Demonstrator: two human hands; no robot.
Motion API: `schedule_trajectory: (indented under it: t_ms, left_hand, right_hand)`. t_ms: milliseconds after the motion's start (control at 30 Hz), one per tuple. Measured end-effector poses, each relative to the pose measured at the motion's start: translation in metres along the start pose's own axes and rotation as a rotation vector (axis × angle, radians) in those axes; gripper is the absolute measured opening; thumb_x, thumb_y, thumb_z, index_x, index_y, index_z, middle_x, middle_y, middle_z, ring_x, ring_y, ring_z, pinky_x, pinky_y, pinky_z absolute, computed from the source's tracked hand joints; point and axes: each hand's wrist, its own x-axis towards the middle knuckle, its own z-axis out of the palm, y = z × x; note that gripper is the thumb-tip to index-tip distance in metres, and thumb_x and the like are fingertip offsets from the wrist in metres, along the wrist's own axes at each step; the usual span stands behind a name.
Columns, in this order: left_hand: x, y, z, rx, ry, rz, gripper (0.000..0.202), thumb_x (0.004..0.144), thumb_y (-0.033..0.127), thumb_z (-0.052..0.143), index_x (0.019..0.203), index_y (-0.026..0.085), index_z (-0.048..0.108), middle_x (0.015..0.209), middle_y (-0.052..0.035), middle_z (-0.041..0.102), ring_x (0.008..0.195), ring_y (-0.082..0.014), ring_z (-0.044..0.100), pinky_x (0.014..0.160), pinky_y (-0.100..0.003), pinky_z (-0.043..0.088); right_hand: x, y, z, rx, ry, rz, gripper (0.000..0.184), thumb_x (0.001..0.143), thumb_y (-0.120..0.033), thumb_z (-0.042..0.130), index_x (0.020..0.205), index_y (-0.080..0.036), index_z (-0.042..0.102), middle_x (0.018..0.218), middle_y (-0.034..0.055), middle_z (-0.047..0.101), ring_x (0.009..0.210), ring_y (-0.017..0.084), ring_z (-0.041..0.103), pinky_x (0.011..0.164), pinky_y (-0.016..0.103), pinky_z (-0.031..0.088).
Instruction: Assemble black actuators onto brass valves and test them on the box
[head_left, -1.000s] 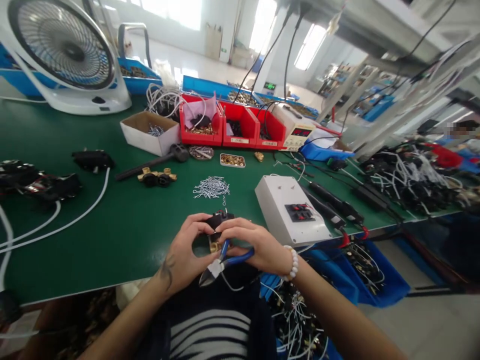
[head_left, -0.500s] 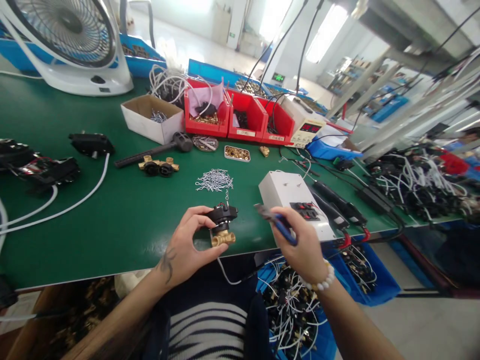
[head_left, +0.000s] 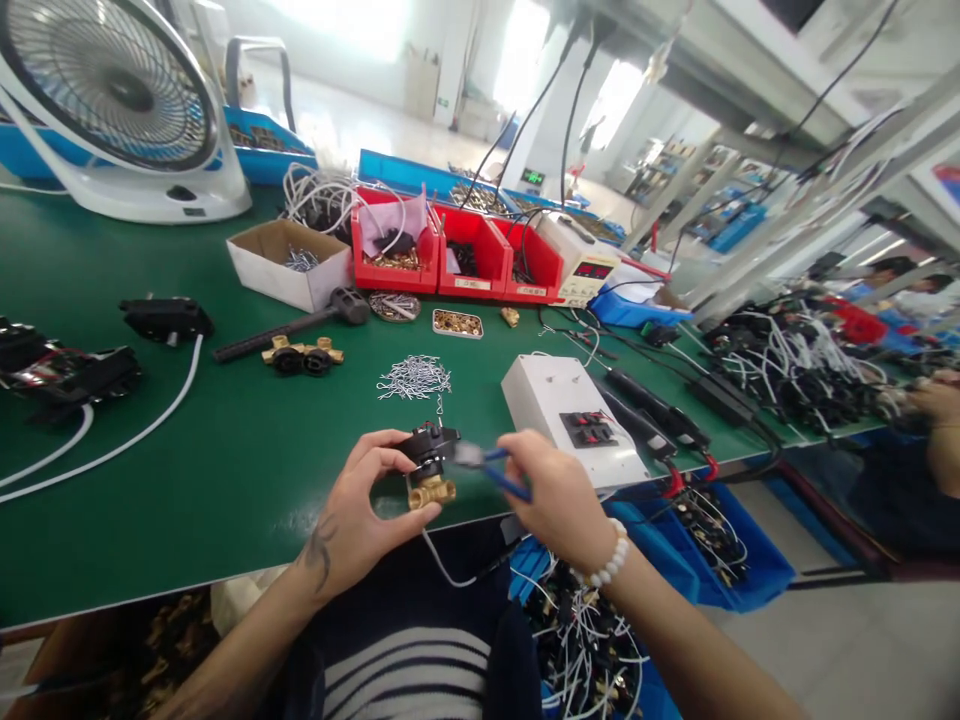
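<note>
Green bench [head_left: 262, 470]: the valve [head_left: 430, 444] was near its front edge.
Left hand [head_left: 360, 508]: your thumb and fingers held the valve at its side.
Right hand [head_left: 562, 495]: you gripped the blue-handled pliers [head_left: 511, 485], their blurred tips close to the valve.
Valve: black head already sat above brass body, so this joining seemed done.
Clips [head_left: 415, 377]: many lay loose, apparently unused; whether one was fitted, I could not tell.

Tall windows [head_left: 517, 55] glared white at back, overexposed. Pale floor [head_left: 337, 112] shone behind green bench [head_left: 240, 480]. White pillar [head_left: 553, 125] stood mid-background, shelves [head_left: 661, 160] sat right of it, grey beam [head_left: 720, 60] ran overhead.
</note>
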Motion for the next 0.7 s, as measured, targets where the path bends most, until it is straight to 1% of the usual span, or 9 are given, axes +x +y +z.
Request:
schedule_trajectory:
  t_ms: [67, 200, 333, 367, 500, 533, 567, 667, 700]
  left_hand:
    - [-0.0001, -0.0003, -0.0005, 0.010, -0.007, 0.000, 0.028, 0.077, 0.032, 0.077, 0.094, 0.020, 0.059, 0.125, -0.0099, 0.057, 0.115, -0.0257, 0.060, 0.097, -0.049, 0.055]
    - [0.0007, -0.0001, -0.0012, 0.005, -0.016, 0.003, 0.028, 0.078, 0.031, 0.077, 0.096, 0.021, 0.058, 0.127, -0.0093, 0.055, 0.115, -0.0238, 0.060, 0.095, -0.045, 0.057]
    - [0.0007, -0.0009, -0.0019, 0.016, -0.009, 0.012, 0.028, 0.079, 0.032, 0.077, 0.096, 0.021, 0.058, 0.126, -0.0087, 0.056, 0.117, -0.0246, 0.059, 0.098, -0.048, 0.056]
    - [0.0006, -0.0011, -0.0020, 0.015, -0.010, 0.003, 0.027, 0.079, 0.032, 0.077, 0.096, 0.022, 0.058, 0.126, -0.0085, 0.055, 0.117, -0.0247, 0.059, 0.098, -0.048, 0.056]
    - [0.0007, -0.0004, -0.0017, 0.002, -0.012, -0.023, 0.028, 0.078, 0.033, 0.077, 0.095, 0.021, 0.058, 0.127, -0.0083, 0.054, 0.118, -0.0251, 0.059, 0.103, -0.053, 0.053]
    - [0.0009, 0.0001, -0.0016, -0.005, -0.012, -0.025, 0.028, 0.078, 0.033, 0.077, 0.095, 0.021, 0.059, 0.127, -0.0084, 0.054, 0.117, -0.0249, 0.059, 0.103, -0.052, 0.053]
    - [0.0011, 0.0006, -0.0015, -0.010, -0.014, -0.027, 0.028, 0.077, 0.033, 0.077, 0.095, 0.021, 0.059, 0.127, -0.0085, 0.054, 0.117, -0.0246, 0.059, 0.102, -0.051, 0.054]
    - [0.0013, 0.0017, -0.0013, -0.007, -0.006, -0.021, 0.028, 0.077, 0.031, 0.078, 0.095, 0.021, 0.059, 0.126, -0.0086, 0.055, 0.116, -0.0237, 0.059, 0.098, -0.045, 0.057]
    - [0.0013, 0.0019, -0.0012, 0.002, -0.001, -0.016, 0.027, 0.077, 0.030, 0.077, 0.095, 0.021, 0.059, 0.125, -0.0086, 0.056, 0.116, -0.0238, 0.059, 0.098, -0.045, 0.057]
  right_hand:
    - [0.0017, -0.0016, 0.0025, -0.023, -0.162, -0.016, 0.021, 0.079, -0.005, 0.045, 0.089, -0.019, 0.056, 0.074, 0.0019, 0.058, 0.061, 0.014, 0.052, 0.057, 0.027, 0.038]
    - [0.0039, -0.0043, 0.0047, 0.119, 0.030, 0.157, 0.017, 0.084, -0.011, 0.048, 0.098, -0.019, 0.054, 0.079, 0.0013, 0.058, 0.066, 0.013, 0.053, 0.062, 0.025, 0.043]
    - [0.0020, -0.0028, 0.0056, -0.057, -0.304, 0.115, 0.020, 0.076, -0.005, 0.051, 0.090, -0.018, 0.057, 0.077, 0.0024, 0.059, 0.064, 0.014, 0.052, 0.059, 0.026, 0.038]
    - [0.0016, -0.0025, 0.0048, -0.064, -0.321, 0.092, 0.020, 0.078, -0.005, 0.050, 0.090, -0.018, 0.058, 0.078, 0.0032, 0.060, 0.065, 0.015, 0.053, 0.060, 0.026, 0.039]
    - [0.0012, -0.0025, -0.0001, 0.127, 0.092, 0.160, 0.014, 0.087, -0.013, 0.048, 0.098, -0.020, 0.055, 0.079, 0.0011, 0.059, 0.066, 0.014, 0.054, 0.063, 0.025, 0.043]
    - [0.0013, -0.0023, -0.0003, 0.143, 0.121, 0.184, 0.014, 0.086, -0.014, 0.049, 0.098, -0.020, 0.054, 0.077, -0.0001, 0.057, 0.063, 0.013, 0.052, 0.061, 0.025, 0.042]
    - [0.0017, -0.0018, 0.0000, 0.123, 0.070, 0.190, 0.014, 0.084, -0.014, 0.050, 0.096, -0.020, 0.054, 0.074, -0.0007, 0.056, 0.060, 0.013, 0.050, 0.058, 0.025, 0.041]
    - [0.0037, 0.0000, 0.0009, -0.033, -0.298, 0.107, 0.017, 0.078, -0.008, 0.050, 0.088, -0.019, 0.057, 0.072, 0.0008, 0.057, 0.058, 0.013, 0.048, 0.055, 0.026, 0.035]
    - [0.0045, 0.0004, 0.0006, -0.059, -0.331, 0.084, 0.018, 0.079, -0.007, 0.049, 0.089, -0.019, 0.058, 0.074, 0.0017, 0.058, 0.060, 0.014, 0.050, 0.057, 0.027, 0.036]
